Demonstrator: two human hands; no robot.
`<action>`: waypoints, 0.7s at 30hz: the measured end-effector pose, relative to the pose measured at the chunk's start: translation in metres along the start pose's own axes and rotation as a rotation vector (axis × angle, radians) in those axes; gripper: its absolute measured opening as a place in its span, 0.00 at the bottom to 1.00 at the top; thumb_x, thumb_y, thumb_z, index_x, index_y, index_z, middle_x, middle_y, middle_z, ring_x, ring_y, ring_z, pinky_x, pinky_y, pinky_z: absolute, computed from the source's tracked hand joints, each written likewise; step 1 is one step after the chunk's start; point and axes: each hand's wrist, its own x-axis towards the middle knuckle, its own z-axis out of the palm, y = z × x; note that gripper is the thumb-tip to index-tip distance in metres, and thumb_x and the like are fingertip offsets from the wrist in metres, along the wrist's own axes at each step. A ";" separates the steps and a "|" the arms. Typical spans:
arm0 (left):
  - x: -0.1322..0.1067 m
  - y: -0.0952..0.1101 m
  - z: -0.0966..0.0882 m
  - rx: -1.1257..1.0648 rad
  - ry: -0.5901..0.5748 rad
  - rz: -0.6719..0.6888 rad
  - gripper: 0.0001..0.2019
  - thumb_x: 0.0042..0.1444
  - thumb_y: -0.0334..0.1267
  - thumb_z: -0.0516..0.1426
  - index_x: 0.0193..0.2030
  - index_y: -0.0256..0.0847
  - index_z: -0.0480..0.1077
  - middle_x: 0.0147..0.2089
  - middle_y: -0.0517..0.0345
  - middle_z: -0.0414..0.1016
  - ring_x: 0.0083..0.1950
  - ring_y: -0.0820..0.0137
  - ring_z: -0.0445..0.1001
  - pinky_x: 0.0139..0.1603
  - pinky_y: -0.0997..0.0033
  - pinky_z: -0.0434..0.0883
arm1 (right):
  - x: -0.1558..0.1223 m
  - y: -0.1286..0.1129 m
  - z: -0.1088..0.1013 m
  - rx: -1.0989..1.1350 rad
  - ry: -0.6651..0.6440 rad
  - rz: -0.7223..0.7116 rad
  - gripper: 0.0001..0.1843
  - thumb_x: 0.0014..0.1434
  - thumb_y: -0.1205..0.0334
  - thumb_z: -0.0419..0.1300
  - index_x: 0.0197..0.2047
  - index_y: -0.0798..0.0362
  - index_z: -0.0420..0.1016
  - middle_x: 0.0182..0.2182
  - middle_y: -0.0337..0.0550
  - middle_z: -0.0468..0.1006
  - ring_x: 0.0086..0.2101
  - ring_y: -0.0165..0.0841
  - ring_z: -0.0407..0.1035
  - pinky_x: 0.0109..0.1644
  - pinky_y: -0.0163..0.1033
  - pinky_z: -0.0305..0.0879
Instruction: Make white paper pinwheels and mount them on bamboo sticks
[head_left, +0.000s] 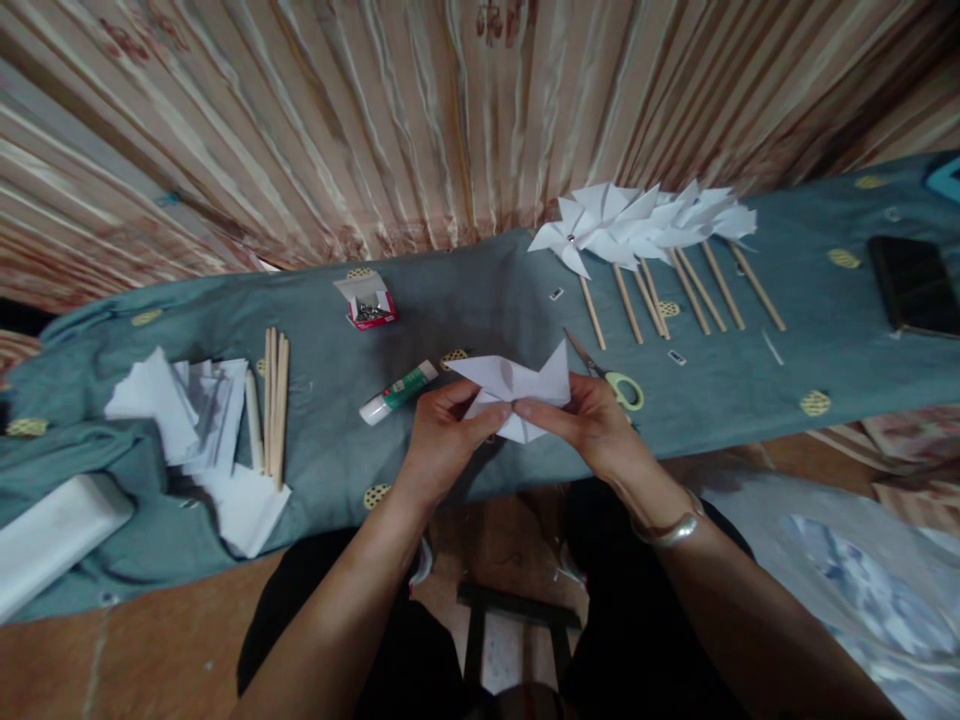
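Both hands hold a folded white paper shape [517, 385] with pointed flaps just above the near edge of the blue-grey cloth. My left hand [442, 435] pinches its lower left part, thumb and fingers closed on the paper. My right hand [592, 420] pinches the lower right part the same way; a metal bangle sits on that wrist. A glue stick [397, 392] lies just left of the hands. Scissors with green handles [615, 380] lie right behind my right hand.
Finished white paper pinwheels on wooden sticks [645, 235] lie in a row at the back right. A small open box of pins [367, 302] stands behind the glue. White paper sheets [195, 420] and wooden sticks [274, 405] lie left. A dark phone [911, 285] rests far right.
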 end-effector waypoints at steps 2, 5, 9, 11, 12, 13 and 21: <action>0.000 0.000 0.000 -0.007 -0.002 0.002 0.10 0.40 0.35 0.68 0.32 0.37 0.79 0.31 0.60 0.79 0.31 0.72 0.74 0.35 0.73 0.70 | 0.000 0.000 0.000 -0.005 0.008 0.003 0.18 0.43 0.50 0.73 0.35 0.53 0.82 0.30 0.41 0.83 0.28 0.33 0.75 0.33 0.38 0.73; -0.001 -0.001 -0.001 -0.010 -0.021 0.016 0.10 0.40 0.34 0.68 0.32 0.38 0.79 0.32 0.59 0.80 0.33 0.71 0.74 0.38 0.72 0.70 | 0.000 0.001 0.001 -0.012 0.037 0.003 0.17 0.42 0.51 0.73 0.33 0.53 0.82 0.30 0.41 0.84 0.28 0.33 0.75 0.33 0.38 0.73; -0.003 -0.001 -0.003 0.006 -0.038 0.038 0.11 0.41 0.37 0.69 0.34 0.38 0.79 0.34 0.57 0.81 0.36 0.68 0.76 0.42 0.69 0.71 | 0.002 0.007 0.003 0.014 0.049 0.003 0.17 0.41 0.52 0.74 0.32 0.53 0.82 0.29 0.40 0.84 0.27 0.32 0.75 0.33 0.37 0.73; -0.004 0.000 -0.005 -0.003 -0.051 0.048 0.13 0.41 0.39 0.69 0.35 0.38 0.79 0.35 0.56 0.81 0.38 0.66 0.77 0.44 0.66 0.72 | 0.003 0.011 0.004 0.022 0.068 0.000 0.17 0.40 0.52 0.74 0.32 0.53 0.82 0.29 0.40 0.84 0.27 0.32 0.75 0.33 0.37 0.72; -0.004 0.000 -0.006 -0.006 -0.054 0.051 0.13 0.41 0.40 0.69 0.35 0.38 0.79 0.36 0.55 0.81 0.39 0.66 0.77 0.45 0.65 0.72 | 0.005 0.013 0.004 0.024 0.080 -0.005 0.17 0.41 0.52 0.74 0.32 0.52 0.82 0.29 0.40 0.84 0.27 0.32 0.75 0.33 0.37 0.72; -0.004 0.001 -0.007 -0.007 -0.047 0.056 0.14 0.42 0.41 0.69 0.36 0.38 0.79 0.36 0.55 0.81 0.40 0.65 0.77 0.45 0.65 0.72 | 0.006 0.014 0.003 0.028 0.093 -0.008 0.16 0.41 0.52 0.74 0.32 0.52 0.82 0.29 0.39 0.84 0.27 0.32 0.75 0.32 0.37 0.72; -0.005 0.013 -0.035 0.060 0.121 0.216 0.18 0.52 0.53 0.61 0.35 0.39 0.80 0.38 0.50 0.82 0.39 0.65 0.79 0.45 0.64 0.74 | 0.014 0.015 -0.012 0.166 0.170 0.007 0.15 0.38 0.57 0.76 0.32 0.50 0.83 0.32 0.38 0.85 0.29 0.33 0.76 0.36 0.38 0.72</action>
